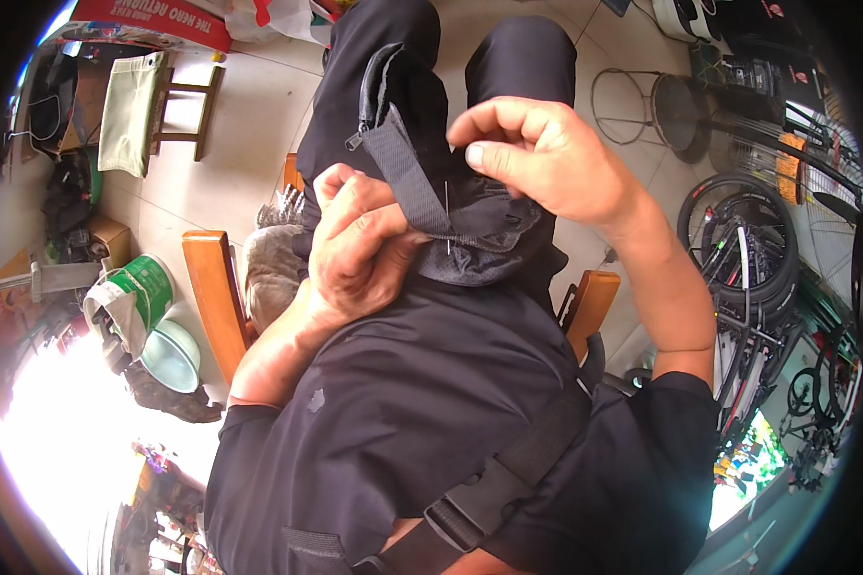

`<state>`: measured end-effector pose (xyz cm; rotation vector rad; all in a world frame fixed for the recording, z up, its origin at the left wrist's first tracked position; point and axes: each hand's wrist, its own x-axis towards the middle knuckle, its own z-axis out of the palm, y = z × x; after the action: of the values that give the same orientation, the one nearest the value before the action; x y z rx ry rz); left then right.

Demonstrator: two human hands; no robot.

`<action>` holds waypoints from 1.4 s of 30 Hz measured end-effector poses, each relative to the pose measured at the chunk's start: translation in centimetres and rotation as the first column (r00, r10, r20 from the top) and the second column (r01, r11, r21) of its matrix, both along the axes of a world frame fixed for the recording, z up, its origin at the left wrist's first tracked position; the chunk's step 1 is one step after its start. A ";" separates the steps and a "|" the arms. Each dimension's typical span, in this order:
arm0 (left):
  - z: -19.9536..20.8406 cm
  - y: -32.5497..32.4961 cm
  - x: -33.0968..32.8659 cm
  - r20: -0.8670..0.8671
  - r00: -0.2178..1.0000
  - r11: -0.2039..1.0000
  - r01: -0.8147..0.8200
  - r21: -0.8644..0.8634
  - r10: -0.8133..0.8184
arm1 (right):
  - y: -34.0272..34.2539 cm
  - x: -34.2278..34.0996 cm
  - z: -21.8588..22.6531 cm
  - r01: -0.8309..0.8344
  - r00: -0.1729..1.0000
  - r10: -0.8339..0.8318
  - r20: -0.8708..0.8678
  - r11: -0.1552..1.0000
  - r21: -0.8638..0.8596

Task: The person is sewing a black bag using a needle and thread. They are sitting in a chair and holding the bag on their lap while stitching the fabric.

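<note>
A black zippered fabric bag (479, 266) lies in my lap, with a strip of black webbing (408, 172) running over it. At the webbing's upper end hangs a zipper pull (355, 142). A thin needle (447, 203) passes through the webbing near its lower end, both its ends showing. My left hand (360, 244) is closed on the webbing and bag edge, its thumb and fingers pressed together just left of the needle. Above and right of the needle, my right hand (537, 153) hovers with curled fingers, thumb and index slightly apart. Nothing shows between them. Any thread is too fine to make out.
Wooden chair arms (213, 302) flank me. On the left stand a folding stool (132, 115), a green bucket (149, 287) and a pale basin (173, 355). Bicycle wheels (738, 235) and a round wire stand (628, 105) are at right, on the tiled floor (259, 86).
</note>
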<state>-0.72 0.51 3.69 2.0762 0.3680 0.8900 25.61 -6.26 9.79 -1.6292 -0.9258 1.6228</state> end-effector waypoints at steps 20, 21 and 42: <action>-3.5 -0.2 -1.5 0.244 0.969 0.872 0.097 -0.480 0.027 | 0.5 -1.4 -0.2 -0.175 0.973 0.123 0.194 0.945 0.277; -3.9 -0.3 -1.6 0.255 0.966 0.869 0.102 -0.484 0.029 | 0.7 -1.4 -0.2 -0.207 0.964 0.150 0.219 0.941 0.268; -4.0 -0.4 -1.8 0.231 0.972 0.833 0.087 -0.546 0.051 | 2.2 -1.3 -0.4 -0.512 0.736 -0.023 0.677 0.635 0.578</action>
<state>-2.56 0.09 -0.34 1.4175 0.4183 0.8812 24.29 -4.08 9.44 -1.4399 -1.9607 0.5768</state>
